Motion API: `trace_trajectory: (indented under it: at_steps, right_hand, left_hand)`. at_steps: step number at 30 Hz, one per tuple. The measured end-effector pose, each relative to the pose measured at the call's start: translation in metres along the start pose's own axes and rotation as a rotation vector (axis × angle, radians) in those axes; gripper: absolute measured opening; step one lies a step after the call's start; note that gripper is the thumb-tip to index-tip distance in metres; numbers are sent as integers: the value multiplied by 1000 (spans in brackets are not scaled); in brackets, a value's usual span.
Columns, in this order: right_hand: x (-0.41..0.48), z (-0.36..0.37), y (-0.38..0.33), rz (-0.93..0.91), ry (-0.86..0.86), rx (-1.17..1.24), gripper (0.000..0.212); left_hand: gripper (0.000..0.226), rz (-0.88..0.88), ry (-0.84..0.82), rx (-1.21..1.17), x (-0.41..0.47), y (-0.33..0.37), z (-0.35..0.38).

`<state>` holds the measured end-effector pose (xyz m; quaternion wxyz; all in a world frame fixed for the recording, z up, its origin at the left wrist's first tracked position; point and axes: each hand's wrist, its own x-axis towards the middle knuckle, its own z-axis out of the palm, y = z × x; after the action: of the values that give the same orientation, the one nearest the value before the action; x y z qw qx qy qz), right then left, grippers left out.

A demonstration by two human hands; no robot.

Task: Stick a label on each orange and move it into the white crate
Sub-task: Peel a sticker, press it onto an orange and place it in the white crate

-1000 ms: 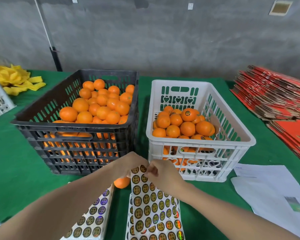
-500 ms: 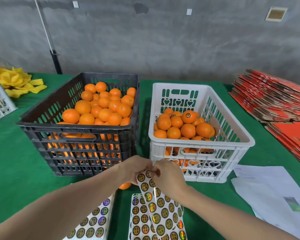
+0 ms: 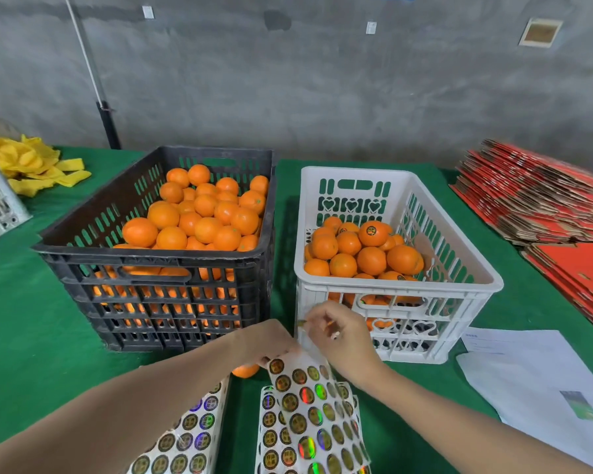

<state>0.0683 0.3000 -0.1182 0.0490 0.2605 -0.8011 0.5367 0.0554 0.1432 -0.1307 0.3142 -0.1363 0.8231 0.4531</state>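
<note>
Currently the loose orange (image 3: 245, 370) lies on the green surface (image 3: 31, 336) at lower centre of the frame. It sits just in front of the black crate (image 3: 83, 260) and is largely hidden beneath your left hand (image 3: 271, 343). The label (image 3: 302, 323) is up and to the right of it, pinched at the fingertips of your right hand (image 3: 339, 333). It is small and blurred, so its face cannot be read. Your left hand pinches the top corner of the sticker sheet (image 3: 315, 412), which rises off the surface toward both hands.

Finding: the orange lies down and left of the label, and the left hand is the nearer hand, directly over it. In my judgement the label cannot reach the fruit until you free that hand from the sheet and uncover or lift the orange.

The white crate (image 3: 442, 289), part-filled with oranges, stands just behind the right hand at centre right. Spare sheets (image 3: 185, 439) lie flat along the lower edge. Red flattened cartons (image 3: 534, 200) are stacked at far right.
</note>
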Motion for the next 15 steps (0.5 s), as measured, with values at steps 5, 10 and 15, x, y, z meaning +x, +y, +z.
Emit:
trace_trajectory:
  at_steps: [5, 10, 15]
  right_hand:
    - [9, -2, -3, 106, -104, 74, 24]
    - [26, 1, -21, 6, -53, 128, 18]
    - [53, -1, -60, -130, 50, 275, 16]
  left_hand:
    - [37, 250, -5, 401, 6, -15, 0]
    - [29, 618, 259, 473, -23, 1, -19]
    - [17, 1099, 548, 312, -86, 15, -60]
